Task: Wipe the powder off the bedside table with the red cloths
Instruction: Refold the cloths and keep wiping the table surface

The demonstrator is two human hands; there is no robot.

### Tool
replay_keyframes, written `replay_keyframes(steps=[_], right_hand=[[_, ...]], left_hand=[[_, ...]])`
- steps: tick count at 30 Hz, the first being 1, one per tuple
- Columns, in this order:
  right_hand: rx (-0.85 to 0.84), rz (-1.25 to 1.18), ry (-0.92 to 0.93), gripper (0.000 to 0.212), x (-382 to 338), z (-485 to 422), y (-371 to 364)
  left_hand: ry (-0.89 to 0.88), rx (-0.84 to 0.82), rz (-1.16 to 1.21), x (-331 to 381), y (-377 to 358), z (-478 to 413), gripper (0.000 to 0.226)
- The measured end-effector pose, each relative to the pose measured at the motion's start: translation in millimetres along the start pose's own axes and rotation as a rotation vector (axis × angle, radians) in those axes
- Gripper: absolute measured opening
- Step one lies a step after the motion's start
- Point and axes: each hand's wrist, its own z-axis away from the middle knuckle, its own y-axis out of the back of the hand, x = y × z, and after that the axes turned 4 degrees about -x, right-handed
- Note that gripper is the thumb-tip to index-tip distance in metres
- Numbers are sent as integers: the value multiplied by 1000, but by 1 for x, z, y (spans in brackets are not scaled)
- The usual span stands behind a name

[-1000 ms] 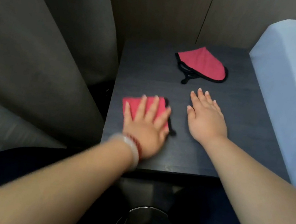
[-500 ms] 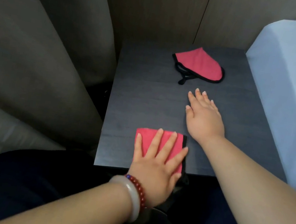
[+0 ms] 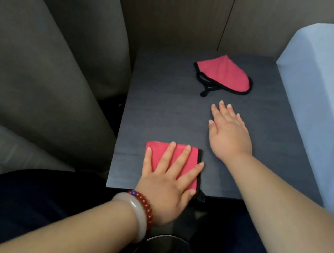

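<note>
A folded red cloth [image 3: 172, 162], edged in black, is pinned flat near the front edge of the dark bedside table [image 3: 164, 108] by the left hand [image 3: 169, 183], whose fingers are spread and released, grasping nothing; much of the cloth is hidden beneath the palm. A second red cloth [image 3: 224, 74], bunched into a wedge with black trim and a trailing loop, is seen at about 1 o'clock from it. The right hand [image 3: 229, 134] is laid flat and unclenched between them. Powder cannot be made out on the surface, perhaps owing to dim light.

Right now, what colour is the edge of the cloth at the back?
Black, trimming the red pointed cloth; head view.
</note>
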Motion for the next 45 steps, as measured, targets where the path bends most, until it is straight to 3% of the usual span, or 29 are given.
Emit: replay_keyframes(steps=[8, 14, 24, 37, 40, 43, 45], right_hand=[[-6, 5, 4, 51, 0, 1, 1], [11, 12, -7, 52, -1, 0, -2], [-2, 42, -11, 53, -1, -3, -1], [-5, 46, -3, 59, -2, -18, 1], [25, -5, -15, 59, -2, -24, 2], [121, -66, -61, 60, -5, -37, 6], [158, -52, -79, 61, -10, -57, 10]], left_hand=[[148, -194, 39, -38, 36, -85, 58], [242, 8, 29, -24, 19, -56, 64], [338, -147, 60, -106, 64, -181, 66], [322, -127, 8, -165, 92, -260, 64], [341, -53, -10, -159, 88, -252, 63], [296, 170, 56, -133, 79, -236, 59], [252, 233, 108, -116, 74, -228, 57]])
